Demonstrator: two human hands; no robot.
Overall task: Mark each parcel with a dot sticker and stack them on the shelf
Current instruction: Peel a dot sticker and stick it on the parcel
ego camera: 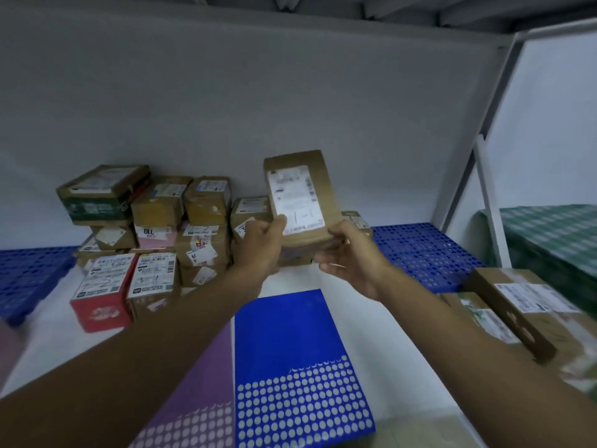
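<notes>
Parcel (298,202) held up over the shelf (423,250), label toward me, probably to check it or pick a dot spot. My left hand (263,240) pinches its lower left edge, right hand (350,253) cups the lower right corner. Two sticker sheets: blue (290,350), purple (197,383). Stack (155,227) roughly a dozen boxes; two more boxes (517,305) to the right.

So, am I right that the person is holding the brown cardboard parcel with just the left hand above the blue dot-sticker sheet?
Not quite: the head view shows both the left hand and the right hand holding the brown cardboard parcel above the blue dot-sticker sheet.
</notes>
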